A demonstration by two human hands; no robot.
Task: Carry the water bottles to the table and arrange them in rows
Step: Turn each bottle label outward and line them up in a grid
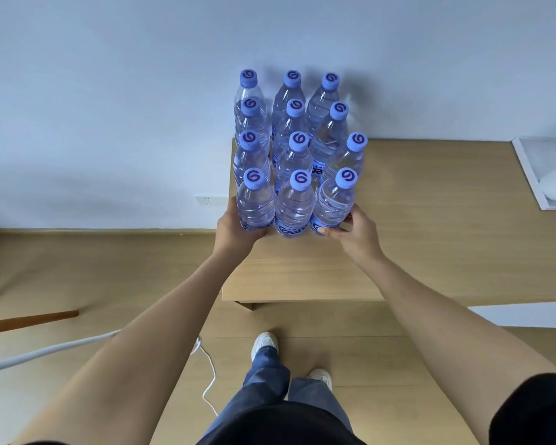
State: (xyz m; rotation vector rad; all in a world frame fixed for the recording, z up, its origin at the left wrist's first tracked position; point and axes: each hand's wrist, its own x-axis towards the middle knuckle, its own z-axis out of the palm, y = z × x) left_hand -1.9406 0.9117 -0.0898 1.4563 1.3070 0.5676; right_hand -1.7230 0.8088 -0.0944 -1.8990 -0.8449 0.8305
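bottles (294, 162): 12 clear, blue-capped, 3 columns on desk (430, 236) | left hand (235, 228), right hand (355, 231) grasp nearest row's outer bottles | label unreadable

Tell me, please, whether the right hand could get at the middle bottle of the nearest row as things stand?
Probably yes: the right hand grips the nearest-row right bottle, and the middle bottle beside it has its front and cap unblocked, though its sides are flanked by neighbours.

12 clear blue-capped water bottles (294, 207) upright, 3x4 block at table (430, 252) corner.
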